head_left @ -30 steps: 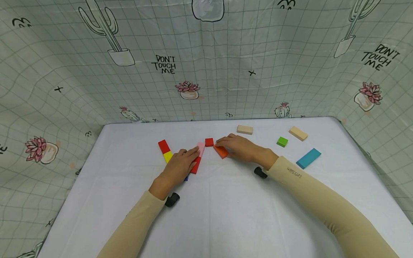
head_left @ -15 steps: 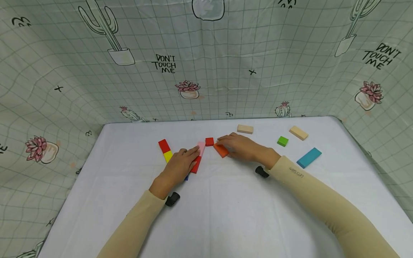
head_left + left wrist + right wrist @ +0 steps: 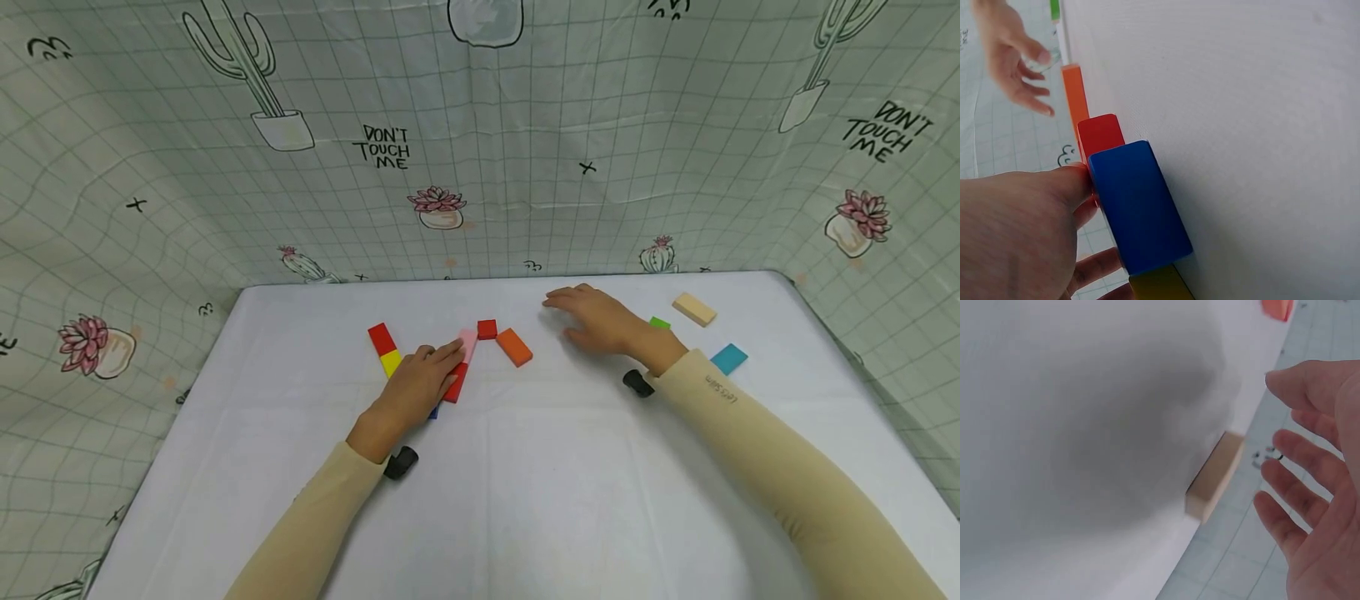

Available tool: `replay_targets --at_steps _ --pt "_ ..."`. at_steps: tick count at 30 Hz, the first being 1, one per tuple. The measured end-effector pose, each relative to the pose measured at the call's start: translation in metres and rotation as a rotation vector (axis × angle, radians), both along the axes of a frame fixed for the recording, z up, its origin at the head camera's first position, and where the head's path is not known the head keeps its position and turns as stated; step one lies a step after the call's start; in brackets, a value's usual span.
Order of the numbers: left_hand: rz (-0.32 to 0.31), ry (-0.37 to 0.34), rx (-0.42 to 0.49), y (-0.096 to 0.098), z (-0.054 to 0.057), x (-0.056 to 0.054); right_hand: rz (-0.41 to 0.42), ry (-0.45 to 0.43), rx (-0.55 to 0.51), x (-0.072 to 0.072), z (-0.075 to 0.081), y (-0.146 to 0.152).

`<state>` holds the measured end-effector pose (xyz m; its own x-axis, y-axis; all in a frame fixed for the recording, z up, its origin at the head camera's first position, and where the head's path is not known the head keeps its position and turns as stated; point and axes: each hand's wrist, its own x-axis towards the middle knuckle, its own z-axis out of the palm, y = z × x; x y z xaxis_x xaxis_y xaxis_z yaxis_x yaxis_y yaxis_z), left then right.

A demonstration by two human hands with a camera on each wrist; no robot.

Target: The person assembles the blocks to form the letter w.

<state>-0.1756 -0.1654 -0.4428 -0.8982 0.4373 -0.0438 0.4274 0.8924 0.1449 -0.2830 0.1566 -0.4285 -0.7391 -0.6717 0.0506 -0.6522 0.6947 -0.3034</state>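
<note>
My left hand (image 3: 412,387) rests over a bent row of coloured wooden blocks. Its fingers lie at the pink block (image 3: 467,344), and its thumb touches the red block (image 3: 455,385) below. Under the palm, a blue block (image 3: 1140,206) and a yellow block (image 3: 390,362) are partly covered. My right hand (image 3: 600,321) hovers above the table with fingers spread and nothing held. Close to it in the right wrist view lies a plain wooden block (image 3: 1213,481), hidden by the hand in the head view. An orange block (image 3: 514,347) lies apart, left of that hand.
A small red block (image 3: 487,329) sits between the pink and orange ones. Another red block (image 3: 382,337) ends the row at left. Under or past the right arm are a green block (image 3: 659,323), a teal block (image 3: 729,358) and a second plain block (image 3: 694,309).
My right hand has let go of the orange block and moved right and away from me, over the plain wooden block. The left hand has stayed still.
</note>
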Motion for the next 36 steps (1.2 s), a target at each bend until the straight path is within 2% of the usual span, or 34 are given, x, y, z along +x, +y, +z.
replay_targets --at_steps 8,17,29,36 --pt "0.005 -0.007 -0.014 0.000 0.000 -0.001 0.020 0.072 0.042 -0.012 0.000 0.015" --pt "0.004 -0.005 -0.003 0.000 -0.002 -0.002 -0.038 0.022 0.076 -0.022 -0.002 0.021" --pt "-0.001 -0.007 0.015 -0.001 -0.001 0.000 0.007 -0.009 0.095 -0.030 -0.006 0.022" --pt "-0.008 0.001 0.017 -0.002 -0.002 0.000 0.060 0.017 0.139 -0.031 -0.006 0.021"
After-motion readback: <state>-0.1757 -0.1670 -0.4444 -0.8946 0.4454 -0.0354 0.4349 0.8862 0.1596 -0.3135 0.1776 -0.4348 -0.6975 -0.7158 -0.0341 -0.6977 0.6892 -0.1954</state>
